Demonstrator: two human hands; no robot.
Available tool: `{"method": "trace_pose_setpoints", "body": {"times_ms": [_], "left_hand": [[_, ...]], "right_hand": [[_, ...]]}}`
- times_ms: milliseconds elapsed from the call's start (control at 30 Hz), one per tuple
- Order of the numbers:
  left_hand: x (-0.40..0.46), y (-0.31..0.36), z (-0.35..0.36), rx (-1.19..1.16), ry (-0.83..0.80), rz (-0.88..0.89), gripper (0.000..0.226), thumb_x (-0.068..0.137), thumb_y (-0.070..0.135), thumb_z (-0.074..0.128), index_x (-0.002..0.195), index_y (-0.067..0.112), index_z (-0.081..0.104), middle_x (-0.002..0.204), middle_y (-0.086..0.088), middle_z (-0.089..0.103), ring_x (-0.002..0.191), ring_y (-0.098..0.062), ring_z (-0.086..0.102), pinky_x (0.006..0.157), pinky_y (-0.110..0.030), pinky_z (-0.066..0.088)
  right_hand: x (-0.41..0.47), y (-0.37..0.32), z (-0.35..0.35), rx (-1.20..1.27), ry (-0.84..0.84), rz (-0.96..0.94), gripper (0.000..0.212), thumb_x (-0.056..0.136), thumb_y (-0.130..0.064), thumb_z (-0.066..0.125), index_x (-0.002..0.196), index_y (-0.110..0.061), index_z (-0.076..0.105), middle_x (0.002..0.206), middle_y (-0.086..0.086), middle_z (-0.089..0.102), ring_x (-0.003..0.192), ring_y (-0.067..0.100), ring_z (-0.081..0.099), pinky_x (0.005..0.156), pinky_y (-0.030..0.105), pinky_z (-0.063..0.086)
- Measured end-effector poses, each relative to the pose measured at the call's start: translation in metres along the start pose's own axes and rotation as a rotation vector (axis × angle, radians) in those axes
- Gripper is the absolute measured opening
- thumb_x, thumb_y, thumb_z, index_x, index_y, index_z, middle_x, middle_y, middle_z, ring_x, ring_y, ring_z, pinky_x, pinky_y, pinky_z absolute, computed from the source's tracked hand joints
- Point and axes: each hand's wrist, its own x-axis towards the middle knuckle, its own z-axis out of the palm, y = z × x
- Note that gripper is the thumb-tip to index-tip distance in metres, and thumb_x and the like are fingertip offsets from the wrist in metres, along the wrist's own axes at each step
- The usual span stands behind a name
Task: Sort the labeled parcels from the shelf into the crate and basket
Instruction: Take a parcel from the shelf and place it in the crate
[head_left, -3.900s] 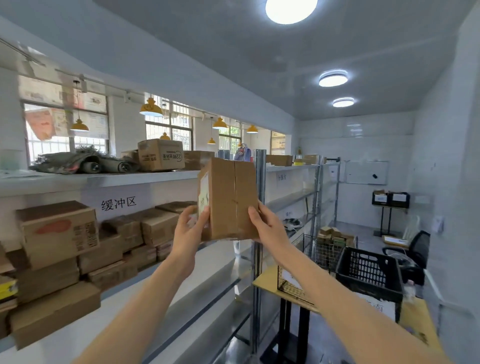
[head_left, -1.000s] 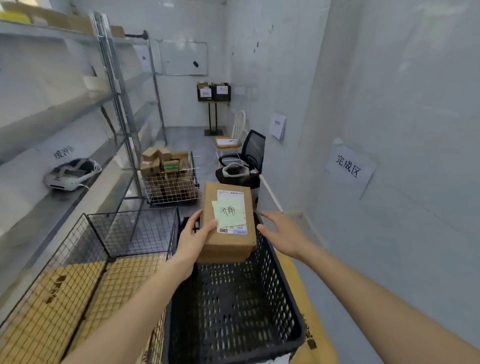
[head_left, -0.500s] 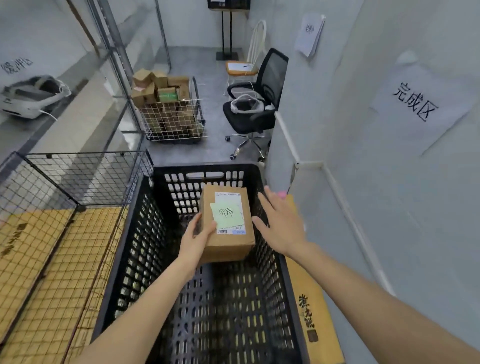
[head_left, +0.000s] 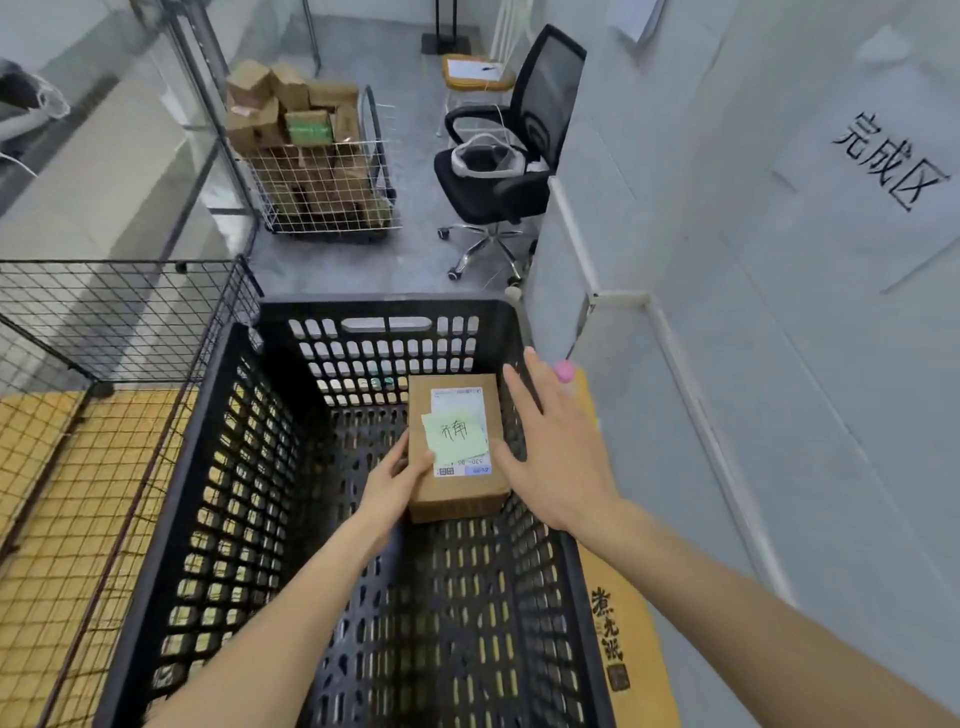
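Parcel (head_left: 457, 447), labelled side up, low inside black crate (head_left: 171, 525) near its far right corner.
Left hand (head_left: 397, 486) grips its near-left edge, likely to lower it level; right hand (head_left: 553, 441) spread flat alongside, holding nothing.

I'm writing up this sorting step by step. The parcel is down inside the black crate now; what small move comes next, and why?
Probably let go: the left hand grips the parcel low inside the black crate, the right hand open beside it.
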Motion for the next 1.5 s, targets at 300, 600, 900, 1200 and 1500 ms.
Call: {"method": "trace_pose_setpoints", "body": {"times_ms": [300,600,900,1200,1500], "left_hand": [[0.009,-0.002,0.003,0.030,-0.030,-0.012,0.073,0.094,0.044,0.067,0.157,0.038,0.031,0.133,0.003,0.065,0.116,-0.019,0.065,0.109,-0.046,0.047],[-0.022,0.031,0.005,0.422,0.112,0.210,0.078,0.098,0.033,0.065,0.161,0.025,0.021,0.163,-0.001,0.033,0.147,-0.023,0.035,0.120,-0.046,0.031],[-0.120,0.113,-0.044,0.761,0.310,0.495,0.076,0.092,0.050,0.067,0.157,0.031,0.032,0.163,0.009,0.030,0.150,-0.012,0.026,0.121,-0.039,0.026],[-0.273,0.211,-0.125,1.022,0.637,0.622,0.085,0.089,0.075,0.050,0.160,0.036,0.023,0.166,0.014,0.019,0.152,-0.012,0.022,0.121,-0.042,0.025],[-0.538,0.198,-0.228,0.983,1.105,0.560,0.090,0.088,0.075,0.052,0.160,0.029,0.024,0.166,0.002,0.026,0.150,-0.021,0.030,0.119,-0.041,0.029]], "right_hand": [[-0.001,-0.005,-0.004,-0.050,-0.010,0.009,0.078,0.101,-0.050,0.049,0.163,-0.025,0.008,0.170,-0.002,-0.009,0.153,0.017,-0.006,0.117,0.027,-0.006],[-0.004,-0.004,-0.006,-0.037,-0.006,-0.001,0.079,0.101,-0.050,0.048,0.163,-0.022,0.007,0.170,0.000,-0.009,0.156,0.018,-0.003,0.118,0.028,-0.008],[0.001,-0.007,-0.021,-0.116,-0.129,-0.005,0.084,0.097,-0.060,0.046,0.162,-0.022,0.009,0.170,0.007,-0.005,0.156,0.023,-0.001,0.122,0.037,-0.001],[0.042,-0.143,-0.142,-0.029,-0.039,-0.283,0.079,0.098,-0.063,0.044,0.162,-0.026,0.015,0.169,0.002,0.012,0.155,0.022,0.012,0.125,0.042,0.015],[-0.075,-0.377,-0.254,0.125,0.072,-0.772,0.077,0.097,-0.061,0.048,0.160,-0.025,0.022,0.166,0.004,0.024,0.150,0.025,0.028,0.121,0.044,0.028]]}}
